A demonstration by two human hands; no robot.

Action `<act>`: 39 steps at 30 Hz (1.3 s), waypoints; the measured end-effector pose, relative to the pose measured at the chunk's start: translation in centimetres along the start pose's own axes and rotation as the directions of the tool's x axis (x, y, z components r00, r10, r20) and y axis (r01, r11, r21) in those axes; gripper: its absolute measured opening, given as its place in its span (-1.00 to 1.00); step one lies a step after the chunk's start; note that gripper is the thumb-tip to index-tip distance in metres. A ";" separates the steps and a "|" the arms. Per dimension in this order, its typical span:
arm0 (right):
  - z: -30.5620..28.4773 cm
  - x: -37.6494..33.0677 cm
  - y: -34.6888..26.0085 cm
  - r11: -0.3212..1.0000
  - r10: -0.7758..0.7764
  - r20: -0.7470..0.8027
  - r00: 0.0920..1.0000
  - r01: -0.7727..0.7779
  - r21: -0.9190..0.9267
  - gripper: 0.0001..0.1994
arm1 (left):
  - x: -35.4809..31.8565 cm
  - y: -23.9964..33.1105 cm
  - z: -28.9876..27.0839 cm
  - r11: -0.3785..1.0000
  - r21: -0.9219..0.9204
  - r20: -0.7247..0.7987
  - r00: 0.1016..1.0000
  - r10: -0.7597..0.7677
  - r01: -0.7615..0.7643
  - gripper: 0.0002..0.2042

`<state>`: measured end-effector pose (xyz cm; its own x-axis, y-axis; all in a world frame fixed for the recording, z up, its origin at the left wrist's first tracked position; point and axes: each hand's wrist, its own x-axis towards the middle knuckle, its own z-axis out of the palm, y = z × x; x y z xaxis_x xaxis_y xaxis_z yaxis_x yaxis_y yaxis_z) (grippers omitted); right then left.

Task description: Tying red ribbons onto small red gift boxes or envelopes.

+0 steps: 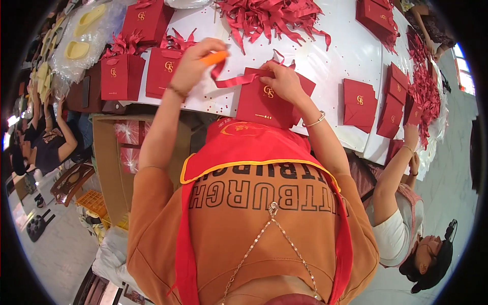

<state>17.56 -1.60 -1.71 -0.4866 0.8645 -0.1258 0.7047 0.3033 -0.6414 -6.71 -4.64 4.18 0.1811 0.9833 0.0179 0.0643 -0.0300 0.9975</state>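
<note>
In my closed left hand [192, 66] is a short orange stick-like thing [214, 58], whose exact kind I cannot make out. A red ribbon [235, 81] runs from beside that orange thing to the top edge of a dark red paper gift bag [259, 105]. The bag lies at the table's near edge, against my red apron. My right hand [284, 81] bends over the bag's top edge, fingers closed on the ribbon where it meets the bag. The fingertips are partly hidden.
Stacks of red bags [114, 76] stand left of my arm, others [359, 104] at the right. A heap of loose red ribbons [274, 18] covers the table's far side. Below the left edge sits a cardboard box [109, 168]. A co-worker [406, 218] works close by on my right.
</note>
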 end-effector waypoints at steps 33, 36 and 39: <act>-2.0 -4.3 1.9 0.852 0.261 -0.016 0.965 -0.223 0.473 -0.72 | 1.7 -5.1 11.5 0.926 0.359 0.061 0.987 -0.146 0.115 -0.89; -2.0 -4.4 2.1 0.839 0.272 0.004 0.962 -0.240 0.488 -0.72 | 1.4 -5.7 11.7 0.899 0.439 0.078 0.997 -0.023 -0.014 -0.90; -1.5 -4.4 2.7 0.828 0.274 -0.010 0.962 -0.230 0.512 -0.71 | 1.4 -5.9 11.8 0.893 0.447 0.087 0.996 0.013 -0.050 -0.90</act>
<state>22.38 -4.01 -1.79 -0.2698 0.9186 -0.2887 0.4312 -0.1528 -0.8892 4.74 -5.19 -2.51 0.2661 0.9636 0.0244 0.4867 -0.1562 0.8595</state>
